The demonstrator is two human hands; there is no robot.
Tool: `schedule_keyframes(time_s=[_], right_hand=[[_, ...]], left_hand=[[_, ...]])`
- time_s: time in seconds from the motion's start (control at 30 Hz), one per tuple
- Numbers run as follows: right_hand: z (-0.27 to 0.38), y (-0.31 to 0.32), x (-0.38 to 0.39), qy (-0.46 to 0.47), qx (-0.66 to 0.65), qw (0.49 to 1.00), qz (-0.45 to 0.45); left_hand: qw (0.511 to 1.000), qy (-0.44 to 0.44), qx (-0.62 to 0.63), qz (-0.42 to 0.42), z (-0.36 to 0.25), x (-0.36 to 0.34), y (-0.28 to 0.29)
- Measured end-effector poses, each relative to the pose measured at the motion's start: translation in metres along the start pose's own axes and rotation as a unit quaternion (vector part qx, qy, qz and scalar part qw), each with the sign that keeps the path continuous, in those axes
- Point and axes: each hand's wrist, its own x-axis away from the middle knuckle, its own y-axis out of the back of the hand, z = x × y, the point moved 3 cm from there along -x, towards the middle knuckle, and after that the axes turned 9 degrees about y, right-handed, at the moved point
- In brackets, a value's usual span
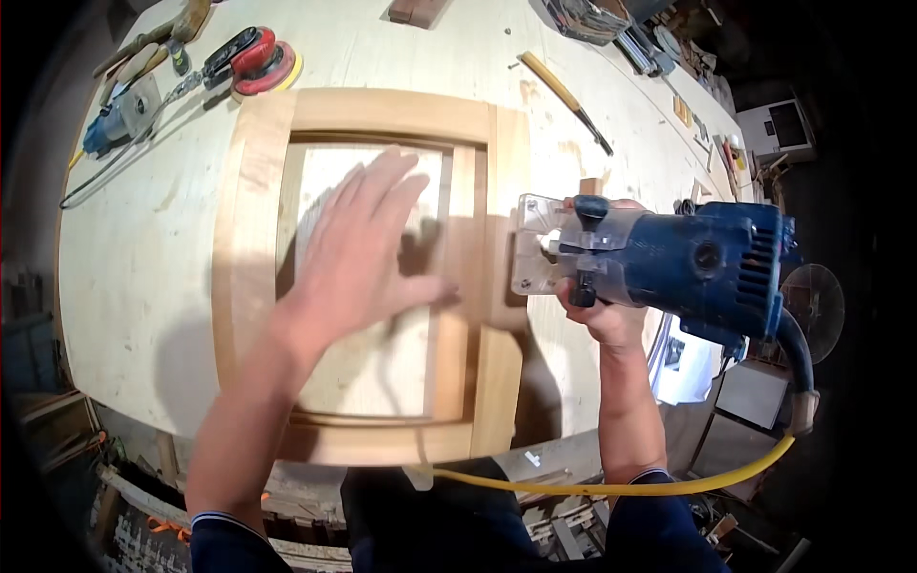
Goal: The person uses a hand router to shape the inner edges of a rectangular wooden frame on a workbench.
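Observation:
A blue trim router (702,263) with a clear plastic base is gripped in my right hand (611,323), whose fingers wrap around it below the motor. It is held on its side, base facing left, over the right edge of a pale wooden frame (387,113). My left hand (358,244) hovers over the frame's opening, fingers stretched out and slightly blurred, holding nothing. Within the frame, a loose-looking wood strip (461,368) runs along the right side of the opening. The router's bit is hard to make out.
On the workbench (143,258), a red sander (265,67) and another blue power tool (110,124) lie at the far left. A wooden-handled chisel (565,100) rests beyond the frame. The yellow cord (611,489) loops across near my body. A fan (812,304) stands at right.

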Motion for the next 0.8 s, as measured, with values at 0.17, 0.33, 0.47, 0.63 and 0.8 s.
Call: schedule_keyframes(time_s=[0.17,0.33,0.47,0.63,0.8], right_hand=[[-0.031,-0.037,-0.032,-0.071,-0.036,0.997,0.005],[-0.054,-0.051,-0.054,-0.084,0.067,0.994,0.022],[-0.067,-0.058,-0.062,-0.118,0.056,0.991,0.017],[-0.086,-0.059,-0.062,-0.112,0.014,0.994,-0.001],[-0.091,-0.06,-0.066,-0.13,0.012,0.991,0.004]], left_hand=[[0.998,-0.047,-0.05,0.008,0.046,-0.077,-0.021],[0.997,-0.061,-0.022,0.036,0.068,-0.11,-0.038],[0.998,-0.059,0.008,0.035,0.069,-0.109,-0.04],[0.999,-0.047,-0.002,0.015,0.071,-0.107,-0.044],[0.998,-0.061,-0.013,-0.005,0.07,-0.107,-0.048]])
